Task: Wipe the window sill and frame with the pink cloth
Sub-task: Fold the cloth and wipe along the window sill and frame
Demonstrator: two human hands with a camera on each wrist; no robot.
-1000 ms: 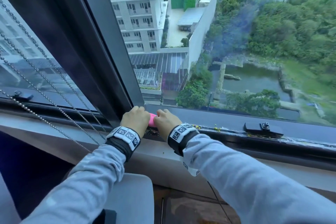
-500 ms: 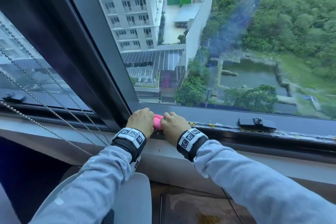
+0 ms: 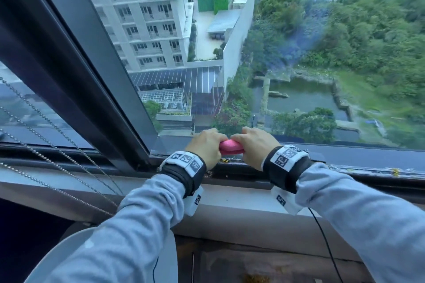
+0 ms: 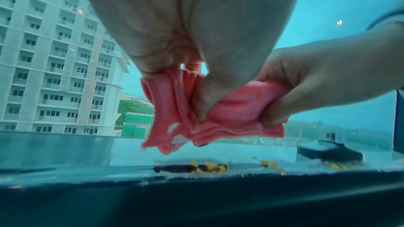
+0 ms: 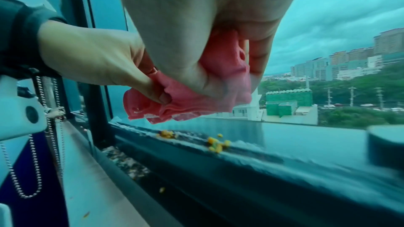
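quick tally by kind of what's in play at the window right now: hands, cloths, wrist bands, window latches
hands: 2 (left hand, right hand, both gripping the cloth)
pink cloth: 1, held above the frame
wrist bands: 2 ()
window latch: 1
total: 6

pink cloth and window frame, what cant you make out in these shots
- Pink cloth: in the head view mostly hidden between the left hand and right hand; its full size is unclear.
- Yellow crumbs on the frame ledge: blurred in both wrist views, so what they are is unclear.
- Black latch: blurred in the left wrist view, cut off by the edge in the right wrist view.
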